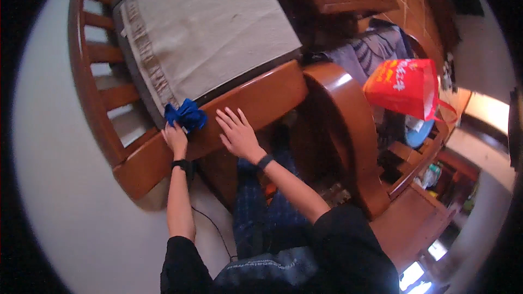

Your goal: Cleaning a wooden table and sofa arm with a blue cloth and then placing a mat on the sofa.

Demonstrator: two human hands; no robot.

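Observation:
A crumpled blue cloth [186,115] lies at the corner where the cushioned wooden seat meets its slatted back. My left hand [175,138] grips the near edge of that cloth. My right hand [238,134] is at the broad wooden armrest [261,96], palm down with fingers spread and nothing in it; whether it rests on the wood cannot be told. Beyond the armrest, a beige cover with a patterned border [216,28] lies over the dark seat cushion. Each wrist wears a dark band.
A red bag with writing [402,87] and patterned grey fabric [378,51] are on another wooden seat at the right, beside its curved armrest [347,110]. A blue round object [419,132] is near the bag. A thin black cable [216,228] runs at the lower left.

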